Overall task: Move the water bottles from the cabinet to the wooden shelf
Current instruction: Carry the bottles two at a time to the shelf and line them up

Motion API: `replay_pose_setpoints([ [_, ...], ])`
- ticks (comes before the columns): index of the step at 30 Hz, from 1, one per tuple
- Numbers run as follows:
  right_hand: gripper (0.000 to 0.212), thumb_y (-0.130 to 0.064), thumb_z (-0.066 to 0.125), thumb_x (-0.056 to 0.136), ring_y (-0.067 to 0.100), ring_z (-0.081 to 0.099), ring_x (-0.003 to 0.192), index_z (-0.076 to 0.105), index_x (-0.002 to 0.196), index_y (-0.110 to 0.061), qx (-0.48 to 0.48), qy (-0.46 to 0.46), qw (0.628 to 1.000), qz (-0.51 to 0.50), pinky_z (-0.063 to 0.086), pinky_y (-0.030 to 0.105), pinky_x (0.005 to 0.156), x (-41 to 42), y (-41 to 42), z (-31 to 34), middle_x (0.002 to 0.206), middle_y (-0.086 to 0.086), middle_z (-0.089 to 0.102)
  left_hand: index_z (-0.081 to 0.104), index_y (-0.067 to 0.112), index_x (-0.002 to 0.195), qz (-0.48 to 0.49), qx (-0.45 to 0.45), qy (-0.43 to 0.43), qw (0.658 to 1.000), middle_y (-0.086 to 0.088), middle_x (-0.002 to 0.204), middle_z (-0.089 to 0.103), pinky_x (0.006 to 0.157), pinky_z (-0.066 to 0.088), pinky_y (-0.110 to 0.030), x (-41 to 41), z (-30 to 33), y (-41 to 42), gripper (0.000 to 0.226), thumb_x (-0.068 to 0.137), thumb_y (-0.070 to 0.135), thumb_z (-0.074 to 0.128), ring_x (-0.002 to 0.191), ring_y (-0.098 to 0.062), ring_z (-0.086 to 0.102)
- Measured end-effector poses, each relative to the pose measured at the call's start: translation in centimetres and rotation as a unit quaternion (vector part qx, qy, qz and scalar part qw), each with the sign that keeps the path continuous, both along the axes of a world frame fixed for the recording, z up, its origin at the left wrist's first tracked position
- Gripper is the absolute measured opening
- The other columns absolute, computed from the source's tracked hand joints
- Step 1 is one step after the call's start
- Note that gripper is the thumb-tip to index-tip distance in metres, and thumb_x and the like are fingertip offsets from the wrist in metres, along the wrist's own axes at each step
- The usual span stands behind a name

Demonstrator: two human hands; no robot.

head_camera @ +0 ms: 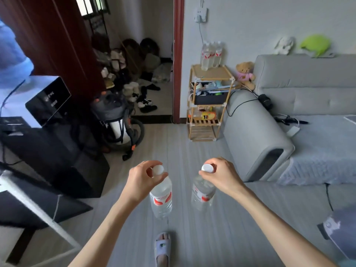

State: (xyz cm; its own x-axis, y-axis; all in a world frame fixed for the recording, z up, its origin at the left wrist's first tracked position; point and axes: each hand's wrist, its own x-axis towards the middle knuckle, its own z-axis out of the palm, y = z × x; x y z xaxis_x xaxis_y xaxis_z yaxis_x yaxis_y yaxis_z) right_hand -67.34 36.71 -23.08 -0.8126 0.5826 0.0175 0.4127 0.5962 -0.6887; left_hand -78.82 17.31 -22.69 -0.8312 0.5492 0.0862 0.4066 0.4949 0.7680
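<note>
- Left hand [141,177] pinches one bottle [161,197] at its neck; right hand [221,175] pinches another [203,191].
- Both hang well short of the shelf [210,102].
- Its top already holds bottles [211,54], seemingly three.
- Best keep them upright and set them beside those.

The room is bright with soft daylight, and the shadows are weak. At the upper left of the frame, the water dispenser [13,60] is washed out in bluish glare. The wide lens bends straight lines near the edges. The lower left and lower right corners are smeared by motion blur. My forearms look a little soft.
</note>
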Motion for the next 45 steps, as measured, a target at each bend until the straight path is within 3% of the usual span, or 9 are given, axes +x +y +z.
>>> replay_pose_setpoints([
  [2,0.012,-0.021,0.071,0.071,0.011,0.052,0.082,0.063,0.079,-0.016,-0.014,-0.003,1.000,-0.011,0.032,0.005,0.061,-4.2,2.7,-0.3,0.082,-0.006,0.058,0.067,0.017,0.093,-0.018,-0.008,0.002,1.000,-0.001,0.081,0.064,0.067,0.045,-0.022,-4.5,-0.2,2.9,0.024,0.071,0.024,0.075,0.075,-0.019,0.058],
  [6,0.011,-0.021,0.070,0.071,0.014,0.054,0.083,0.062,0.078,-0.018,-0.020,-0.010,0.999,-0.034,0.034,0.013,0.063,-12.2,7.6,-0.4,0.088,-0.001,0.060,0.067,0.020,0.091,-0.039,-0.017,-0.007,0.999,0.003,0.080,0.064,0.063,0.041,-0.012,-14.1,-0.1,8.4,0.024,0.070,0.027,0.076,0.073,-0.015,0.058],
  [14,0.014,-0.019,0.071,0.069,0.012,0.052,0.075,0.065,0.081,-0.014,0.009,0.029,0.995,-0.091,0.036,0.007,0.060,-24.5,18.5,0.5,0.077,-0.006,0.057,0.066,0.019,0.095,-0.094,-0.026,-0.003,0.995,0.004,0.087,0.063,0.064,0.041,-0.010,-28.0,0.1,21.0,0.029,0.070,0.027,0.076,0.073,-0.013,0.057],
  [18,0.015,-0.019,0.071,0.071,0.009,0.051,0.071,0.067,0.084,-0.012,0.006,0.022,0.997,-0.074,0.037,0.009,0.059,-30.2,25.3,0.6,0.068,-0.020,0.050,0.066,0.017,0.096,-0.098,-0.026,-0.019,0.995,0.002,0.084,0.064,0.064,0.042,-0.010,-32.9,-0.9,27.9,0.028,0.072,0.026,0.075,0.074,-0.014,0.058],
  [24,0.013,-0.022,0.072,0.074,0.004,0.053,0.069,0.065,0.081,-0.014,-0.012,0.005,0.999,-0.044,0.040,0.012,0.060,-37.2,37.6,0.6,0.074,-0.008,0.058,0.065,0.022,0.091,-0.110,-0.033,-0.027,0.993,0.004,0.082,0.066,0.060,0.040,-0.006,-39.2,-1.7,40.5,0.023,0.071,0.027,0.075,0.074,-0.014,0.059],
  [27,0.018,-0.024,0.072,0.072,0.012,0.056,0.076,0.066,0.084,-0.013,0.003,0.004,0.999,-0.037,0.046,0.022,0.068,-40.7,43.5,1.1,0.077,-0.007,0.059,0.064,0.026,0.087,-0.102,0.000,-0.034,0.994,0.010,0.079,0.063,0.061,0.041,-0.004,-41.9,-0.9,46.3,0.022,0.069,0.024,0.077,0.069,-0.008,0.057],
  [34,0.020,-0.023,0.073,0.071,0.017,0.058,0.083,0.066,0.086,-0.012,0.032,0.035,0.997,-0.064,0.045,0.026,0.073,-47.0,55.3,3.0,0.085,0.003,0.065,0.063,0.029,0.085,-0.100,0.061,-0.043,0.992,0.011,0.079,0.064,0.063,0.044,-0.008,-48.2,1.6,58.3,0.024,0.068,0.021,0.078,0.067,-0.005,0.055],
  [39,0.017,-0.029,0.071,0.073,0.011,0.057,0.077,0.068,0.084,-0.016,0.020,0.014,0.998,-0.050,0.038,0.015,0.060,-51.8,64.1,4.4,0.079,-0.006,0.065,0.066,0.025,0.087,-0.108,0.071,-0.031,0.991,0.009,0.076,0.066,0.063,0.045,-0.009,-53.3,2.3,66.5,0.023,0.068,0.025,0.079,0.067,-0.007,0.057],
  [45,0.016,-0.034,0.070,0.074,-0.001,0.049,0.058,0.057,0.064,-0.030,0.017,0.011,0.999,-0.025,0.030,0.012,0.050,-58.5,73.8,6.0,0.061,-0.014,0.055,0.063,0.030,0.083,-0.127,0.085,-0.019,0.988,0.001,0.079,0.069,0.064,0.048,-0.018,-60.3,2.4,76.3,0.020,0.070,0.025,0.077,0.070,-0.012,0.059],
])
